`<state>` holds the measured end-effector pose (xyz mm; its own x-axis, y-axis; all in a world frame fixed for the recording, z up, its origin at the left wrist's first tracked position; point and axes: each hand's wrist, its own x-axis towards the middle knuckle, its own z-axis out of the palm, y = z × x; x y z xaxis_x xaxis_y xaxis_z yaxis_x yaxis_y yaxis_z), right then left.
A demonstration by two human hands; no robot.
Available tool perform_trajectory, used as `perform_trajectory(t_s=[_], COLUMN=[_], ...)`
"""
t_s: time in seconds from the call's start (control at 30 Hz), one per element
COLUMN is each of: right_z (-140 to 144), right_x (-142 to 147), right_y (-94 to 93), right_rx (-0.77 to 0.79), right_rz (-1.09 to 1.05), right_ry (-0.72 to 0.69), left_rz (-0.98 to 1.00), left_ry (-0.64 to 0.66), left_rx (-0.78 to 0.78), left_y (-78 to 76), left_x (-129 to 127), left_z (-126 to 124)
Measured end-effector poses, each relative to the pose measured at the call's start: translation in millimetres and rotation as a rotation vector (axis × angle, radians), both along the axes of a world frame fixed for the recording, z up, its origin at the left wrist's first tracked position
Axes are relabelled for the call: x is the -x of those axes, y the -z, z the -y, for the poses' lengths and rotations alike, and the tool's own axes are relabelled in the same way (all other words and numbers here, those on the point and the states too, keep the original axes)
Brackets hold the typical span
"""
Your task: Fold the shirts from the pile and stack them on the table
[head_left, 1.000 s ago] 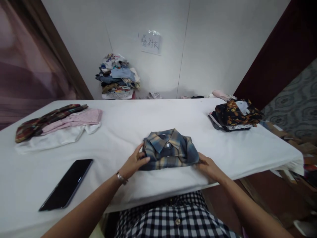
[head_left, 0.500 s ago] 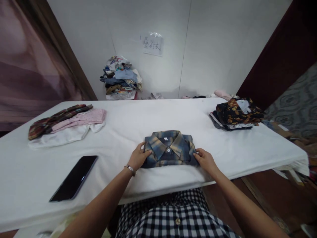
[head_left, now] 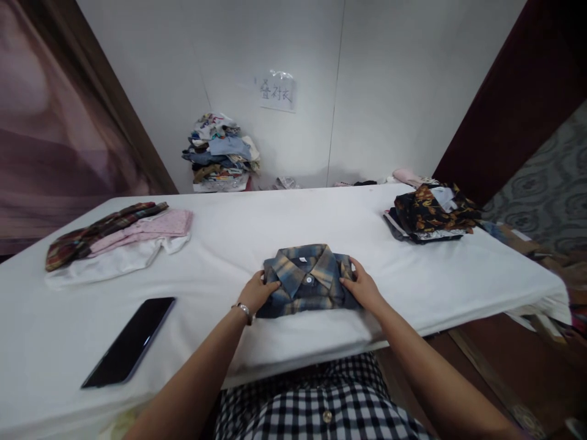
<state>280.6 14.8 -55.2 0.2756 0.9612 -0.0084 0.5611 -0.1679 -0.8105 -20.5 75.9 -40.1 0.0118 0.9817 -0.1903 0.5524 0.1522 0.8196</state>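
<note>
A folded blue and tan plaid shirt (head_left: 306, 279) lies collar up on the white table (head_left: 284, 220), near the front edge. My left hand (head_left: 257, 293) grips its left side, thumb on top of the fabric. On the shirt's right side rests my right hand (head_left: 363, 287), fingers curled over the top and edge. Both hands press the bundle from either side.
A black phone (head_left: 131, 348) lies at the front left. A pile of pink, white and red plaid clothes (head_left: 121, 235) sits at the far left, and a dark floral stack (head_left: 431, 214) at the far right. Behind the table, clothes are heaped (head_left: 222, 153) against the wall.
My right hand has moved from under the shirt's right edge up onto its top, closer to the collar. The left hand stays on the left side. The view has shifted slightly.
</note>
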Motion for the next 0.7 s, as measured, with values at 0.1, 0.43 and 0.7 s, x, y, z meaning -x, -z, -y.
perform_trajectory(t_s=[0.1,0.43,0.7], right_z=[-6.7,-44.2,-43.2], right_x=[3.2,-2.2,-1.7], right_y=[5.1,-15.8,5.6], right_rx=[-0.087,-0.205,-0.128], right_rz=[-0.245,-0.210,0.297], right_ry=[0.021,-0.021,-0.098], left_rz=[0.289,0.401,-0.094], left_ry=[0.007,-0.080,-0.071], left_rx=[0.048,-0.133,-0.163], left_y=[-6.2,-16.2,4.2], left_x=[-6.7,0.8,0.5], left_z=[2.4,-10.1,-6.4])
